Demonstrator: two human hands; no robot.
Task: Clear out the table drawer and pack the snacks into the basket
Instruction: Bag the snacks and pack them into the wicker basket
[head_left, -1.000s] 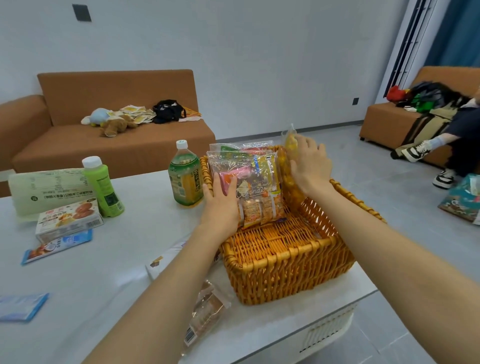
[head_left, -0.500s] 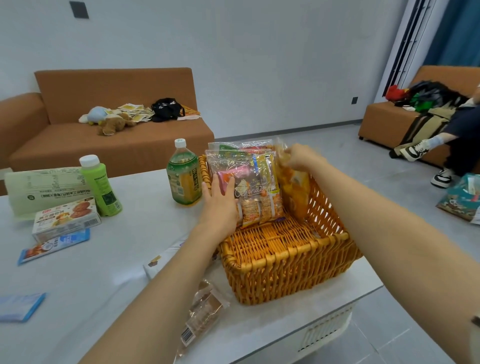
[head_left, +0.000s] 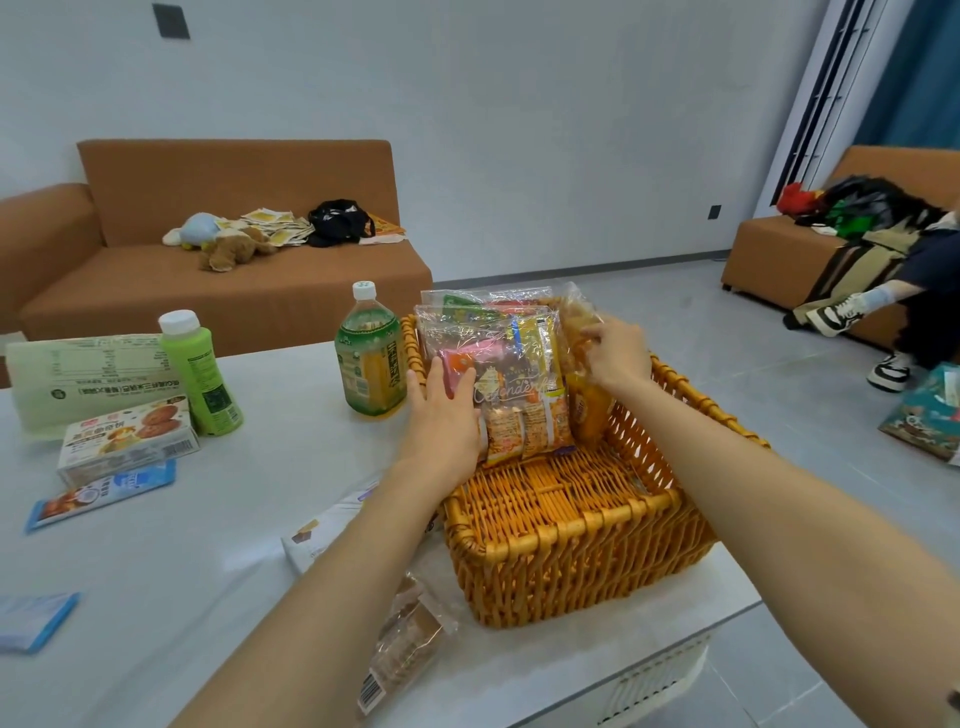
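Left grip (head_left: 441, 415) flat against snack bags (head_left: 514, 374), tea bottle (head_left: 370, 358) just beside

Two bottles (head_left: 200, 374) (head_left: 370, 358), one basket (head_left: 561, 512), two sofas (head_left: 234, 291) (head_left: 769, 249), one biscuit box (head_left: 127, 439).

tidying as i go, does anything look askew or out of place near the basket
One thing: a clear-wrapped pastry lies slanted by the table's near edge, left of the basket, where it could slip off. The snack bags in the basket stand upright, propped by the left hand.
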